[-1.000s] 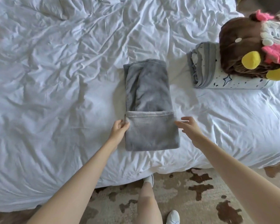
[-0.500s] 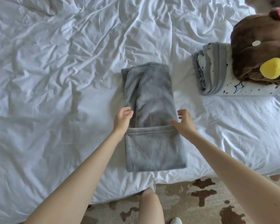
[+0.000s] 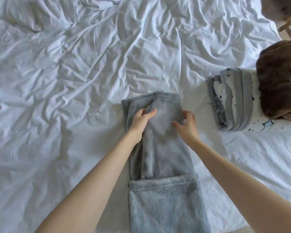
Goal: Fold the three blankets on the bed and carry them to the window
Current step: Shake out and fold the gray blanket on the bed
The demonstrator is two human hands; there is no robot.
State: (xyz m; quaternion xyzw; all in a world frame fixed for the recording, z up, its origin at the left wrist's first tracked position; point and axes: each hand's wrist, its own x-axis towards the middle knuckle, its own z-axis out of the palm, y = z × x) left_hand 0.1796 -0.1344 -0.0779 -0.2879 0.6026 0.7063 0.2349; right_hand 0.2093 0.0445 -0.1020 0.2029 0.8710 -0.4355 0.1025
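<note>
The grey blanket (image 3: pixel 160 148) lay in front of me as a long narrow strip on the white sheet (image 3: pixel 65 81), running from the near edge of the bed toward the far side. Its near end was already turned over onto itself, making a fluffier panel with a straight hem across the strip.

My left hand (image 3: pixel 141 121) rested on the far part of the strip, toward its left edge — fingers loosely curled, thumb stretched out across the pile, palm down on the fabric. Whether it had pinched any cloth I could not tell; the fingertips were tucked against a raised fold. My right hand (image 3: pixel 188 125) was at the right edge of the same far part, spread, fingers fanned and slightly bent, thumb pointing left over the blanket. It gripped nothing, and I could not tell if it touched the cloth or only hovered just above.

Off to the right, well apart from the grey one, the patterned blanket (image 3: pixel 233 100) sat folded — white with grey bands and small dark marks. The brown blanket (image 3: pixel 279 78) was stacked on its right part, folded too, with a pale oval spot showing. Beyond the far right corner of the bed stood a chair (image 3: pixel 286 15), only partly in view.
</note>
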